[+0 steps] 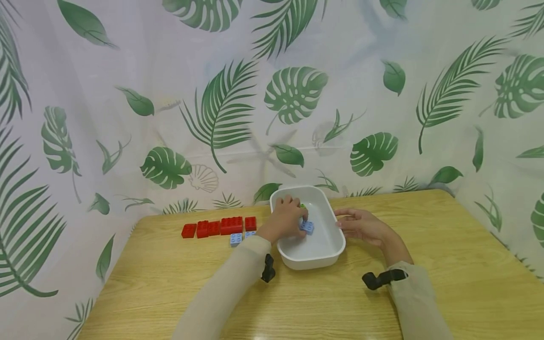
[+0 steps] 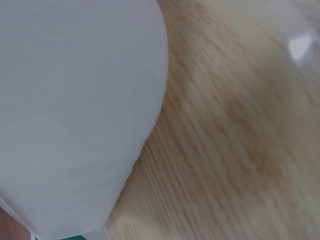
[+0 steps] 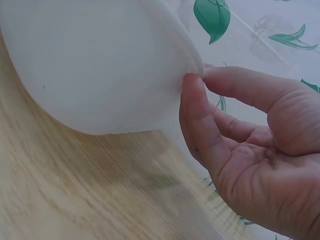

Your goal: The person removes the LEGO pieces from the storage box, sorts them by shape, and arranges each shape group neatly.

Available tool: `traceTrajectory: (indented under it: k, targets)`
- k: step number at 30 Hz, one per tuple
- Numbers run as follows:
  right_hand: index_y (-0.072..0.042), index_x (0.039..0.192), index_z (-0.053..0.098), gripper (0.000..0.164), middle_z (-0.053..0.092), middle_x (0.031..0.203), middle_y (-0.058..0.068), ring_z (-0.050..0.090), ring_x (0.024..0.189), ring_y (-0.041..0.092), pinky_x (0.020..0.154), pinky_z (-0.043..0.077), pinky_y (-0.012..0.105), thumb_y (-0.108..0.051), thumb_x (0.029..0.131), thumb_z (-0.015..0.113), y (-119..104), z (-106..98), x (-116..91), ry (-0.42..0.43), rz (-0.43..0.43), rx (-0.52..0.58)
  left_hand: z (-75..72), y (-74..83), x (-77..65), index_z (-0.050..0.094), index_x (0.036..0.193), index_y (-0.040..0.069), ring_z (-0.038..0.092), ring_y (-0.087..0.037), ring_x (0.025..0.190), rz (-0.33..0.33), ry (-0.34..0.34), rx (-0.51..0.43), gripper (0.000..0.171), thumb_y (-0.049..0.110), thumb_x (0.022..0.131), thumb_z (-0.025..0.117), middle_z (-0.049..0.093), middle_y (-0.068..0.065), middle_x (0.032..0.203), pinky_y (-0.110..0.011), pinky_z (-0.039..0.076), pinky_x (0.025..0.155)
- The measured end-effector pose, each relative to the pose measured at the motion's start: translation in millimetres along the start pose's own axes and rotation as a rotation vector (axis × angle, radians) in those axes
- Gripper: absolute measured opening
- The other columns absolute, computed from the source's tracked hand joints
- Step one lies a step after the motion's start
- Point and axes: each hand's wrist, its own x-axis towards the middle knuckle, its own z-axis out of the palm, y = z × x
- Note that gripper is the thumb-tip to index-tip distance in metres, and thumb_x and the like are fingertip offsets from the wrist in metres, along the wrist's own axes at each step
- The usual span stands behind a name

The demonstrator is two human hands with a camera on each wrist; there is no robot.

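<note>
clearly, the left hand (image 1: 289, 218) is down inside the white tub (image 1: 316, 255), its thumb and fingertips bent in about a light-blue brick (image 1: 307, 227), which they seem to pinch; the right hand (image 1: 361, 227), on the tub's other side, pinches the rim between thumb and fingers, as the right wrist view shows close up; outside the tub, to the left of the left hand, lie a row of red bricks (image 1: 214, 228) and two loose blue bricks (image 1: 235, 239), all on the wooden table (image 1: 425, 245); the brick looks like hard, light plastic, smooth but not fragile, so a light pinch on two opposite side walls, below the studs, should hold it; the tub looks light and fairly stiff, likely to slide if knocked, and its rim is the handiest grip; a green piece (image 1: 303, 206) just beyond the left fingers is mostly covered, its shape unclear; whether the brick at the fingertips is one or two joined is hard to make out; the left wrist view is mostly tub wall and tabletop, so that hand's hold goes unseen there.
</note>
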Motion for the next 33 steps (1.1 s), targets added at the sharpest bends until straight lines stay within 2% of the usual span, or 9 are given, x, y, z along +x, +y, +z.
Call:
traceTrajectory:
  k: [5, 8, 12, 18, 22, 25, 29, 33]
  targets:
    - [0.008, 0.15, 0.034, 0.059, 0.071, 0.117, 0.005, 0.07, 0.104, 0.014, 0.089, 0.059, 0.033, -0.012, 0.102, 0.061, -2, 0, 1, 0.0, 0.006, -0.009, 0.9, -1.8, 0.6, 0.074, 0.109, 0.028, 0.042, -0.02, 0.11, 0.004, 0.023, -0.019, 0.035, 0.046, 0.081, 0.084, 0.06, 0.002, 0.113, -0.045, 0.034, 0.102]
    - [0.009, 0.151, 0.034, 0.059, 0.071, 0.116, 0.005, 0.07, 0.103, 0.015, 0.089, 0.059, 0.033, -0.011, 0.102, 0.06, -3, 1, 0, -0.006, 0.004, -0.01, 1.5, -2.8, 0.5, 0.074, 0.11, 0.026, 0.042, -0.019, 0.109, 0.014, 0.061, -0.039, 0.036, 0.046, 0.081, 0.083, 0.059, 0.002, 0.112, -0.044, 0.035, 0.1]
    - [0.01, 0.15, 0.033, 0.058, 0.07, 0.115, 0.005, 0.07, 0.103, 0.014, 0.088, 0.059, 0.033, -0.01, 0.102, 0.059, -4, 1, 0, -0.011, -0.001, -0.011, 3.1, -4.7, 0.8, 0.073, 0.112, 0.023, 0.044, -0.019, 0.108, 0.02, 0.149, -0.088, 0.038, 0.044, 0.081, 0.083, 0.06, 0.002, 0.112, -0.044, 0.036, 0.1]
    - [0.009, 0.151, 0.033, 0.059, 0.07, 0.116, 0.005, 0.07, 0.103, 0.014, 0.089, 0.059, 0.033, -0.011, 0.102, 0.059, -2, 1, 1, -0.008, -0.006, -0.017, -0.1, -6.3, -3.3, 0.073, 0.112, 0.019, 0.049, -0.021, 0.11, 0.03, 0.314, -0.138, 0.037, 0.039, 0.082, 0.084, 0.063, -0.002, 0.114, -0.047, 0.039, 0.106]
    - [0.01, 0.151, 0.033, 0.058, 0.071, 0.114, 0.003, 0.07, 0.102, 0.013, 0.088, 0.059, 0.033, -0.01, 0.102, 0.059, 0, 1, 2, -0.01, -0.006, -0.02, -7.8, -8.2, -10.0, 0.072, 0.11, 0.017, 0.049, -0.023, 0.109, 0.036, 0.38, -0.18, 0.036, 0.036, 0.082, 0.084, 0.063, -0.003, 0.114, -0.044, 0.04, 0.101]
    - [0.01, 0.15, 0.034, 0.058, 0.071, 0.113, 0.002, 0.07, 0.102, 0.013, 0.088, 0.059, 0.033, -0.01, 0.102, 0.06, 0, 1, 2, -0.01, -0.01, -0.025, -19.0, -11.1, -17.2, 0.072, 0.109, 0.015, 0.05, -0.024, 0.109, 0.039, 0.426, -0.209, 0.035, 0.034, 0.082, 0.084, 0.063, -0.005, 0.112, -0.043, 0.041, 0.097]
    - [0.01, 0.15, 0.034, 0.059, 0.071, 0.111, 0.001, 0.07, 0.1, 0.013, 0.087, 0.059, 0.032, -0.011, 0.101, 0.06, -3, 1, 1, -0.01, -0.014, -0.025, -36.6, -17.9, -28.6, 0.073, 0.11, 0.015, 0.048, -0.025, 0.109, 0.025, 0.452, -0.228, 0.035, 0.033, 0.083, 0.084, 0.062, -0.005, 0.113, -0.043, 0.04, 0.096]
    - [0.011, 0.149, 0.033, 0.059, 0.071, 0.109, 0.0, 0.07, 0.099, 0.012, 0.086, 0.059, 0.031, -0.011, 0.101, 0.06, -4, 1, 1, -0.014, -0.017, -0.026, -51.5, -28.6, -39.5, 0.072, 0.111, 0.015, 0.047, -0.023, 0.108, 0.035, 0.48, -0.206, 0.034, 0.033, 0.084, 0.083, 0.062, -0.004, 0.113, -0.043, 0.04, 0.097]
